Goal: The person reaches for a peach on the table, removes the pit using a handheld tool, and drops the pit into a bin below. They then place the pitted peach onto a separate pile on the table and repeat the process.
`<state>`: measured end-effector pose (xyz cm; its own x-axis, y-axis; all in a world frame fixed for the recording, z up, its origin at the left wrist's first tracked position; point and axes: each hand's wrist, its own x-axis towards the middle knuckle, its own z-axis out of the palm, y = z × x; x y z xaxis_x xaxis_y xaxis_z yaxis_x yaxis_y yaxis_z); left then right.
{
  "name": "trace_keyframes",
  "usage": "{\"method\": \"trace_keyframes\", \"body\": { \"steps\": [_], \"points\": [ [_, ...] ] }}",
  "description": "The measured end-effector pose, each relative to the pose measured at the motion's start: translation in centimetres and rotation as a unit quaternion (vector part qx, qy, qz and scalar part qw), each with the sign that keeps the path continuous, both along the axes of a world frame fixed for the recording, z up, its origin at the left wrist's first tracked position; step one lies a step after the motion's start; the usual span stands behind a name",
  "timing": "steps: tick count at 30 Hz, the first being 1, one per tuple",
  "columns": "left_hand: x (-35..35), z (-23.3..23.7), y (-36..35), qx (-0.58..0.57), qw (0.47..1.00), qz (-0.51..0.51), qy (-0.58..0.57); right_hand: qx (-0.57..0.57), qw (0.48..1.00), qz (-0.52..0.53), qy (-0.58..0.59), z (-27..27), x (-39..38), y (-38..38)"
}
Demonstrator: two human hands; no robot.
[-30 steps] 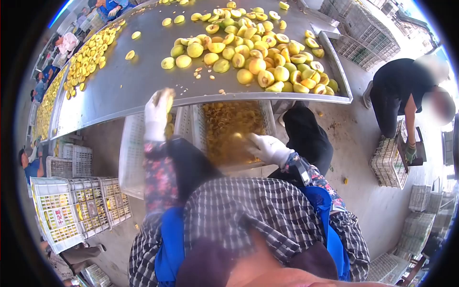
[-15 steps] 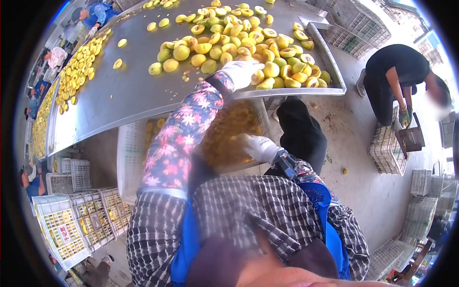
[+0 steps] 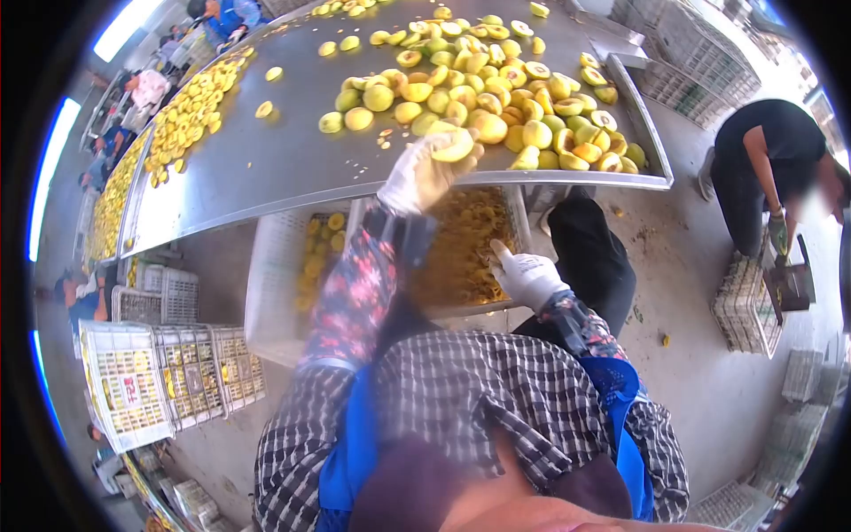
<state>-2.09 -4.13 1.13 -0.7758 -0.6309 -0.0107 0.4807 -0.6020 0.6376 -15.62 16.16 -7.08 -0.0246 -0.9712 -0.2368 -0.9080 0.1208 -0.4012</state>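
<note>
My left hand (image 3: 430, 170), in a white glove with tan fingers, holds a yellow fruit piece (image 3: 453, 144) up over the near edge of the metal table (image 3: 292, 133). Just beyond it spreads a pile of halved yellow-green fruit (image 3: 536, 133). My right hand (image 3: 528, 278), also gloved, is lower and to the right, with its fingers bent together over a crate (image 3: 521, 232) of brownish-orange pieces. What its fingertips hold, if anything, I cannot make out. A white crate (image 3: 275, 284) with some fruit stands left of that one.
More halves (image 3: 191, 115) lie along the table's left side. Filled crates (image 3: 133, 390) stand at lower left. At right a person in black (image 3: 771, 151) bends over a crate (image 3: 743, 306). Stacked crates (image 3: 683, 62) stand behind. Other people work at upper left.
My left hand has come back from the pile and now holds a fruit piece. My right hand stays low over the crate, its fingers turned more upward. The whole view has shifted slightly.
</note>
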Motion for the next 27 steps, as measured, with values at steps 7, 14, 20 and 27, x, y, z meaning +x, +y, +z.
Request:
{"method": "trace_keyframes", "body": {
  "steps": [7, 14, 20, 27],
  "points": [
    [2.0, 0.5, 4.4, 0.094, 0.992, 0.088, 0.006, -0.276, 0.953, -0.027, -0.119, 3.8, -0.5, -1.0],
    [0.2, 1.0, 7.4, 0.026, 0.985, 0.169, 0.0, -0.392, 0.912, -0.069, -0.102, 8.2, 2.8, -2.9],
    [-0.1, -0.2, 8.6, 0.002, 0.974, 0.225, -0.012, -0.397, 0.907, -0.062, -0.131, 6.6, 4.5, -3.0],
    [-0.3, -0.9, 8.7, -0.036, 0.969, 0.238, -0.061, -0.322, 0.939, -0.026, -0.121, 6.1, 3.7, -2.6]
  ]
}}
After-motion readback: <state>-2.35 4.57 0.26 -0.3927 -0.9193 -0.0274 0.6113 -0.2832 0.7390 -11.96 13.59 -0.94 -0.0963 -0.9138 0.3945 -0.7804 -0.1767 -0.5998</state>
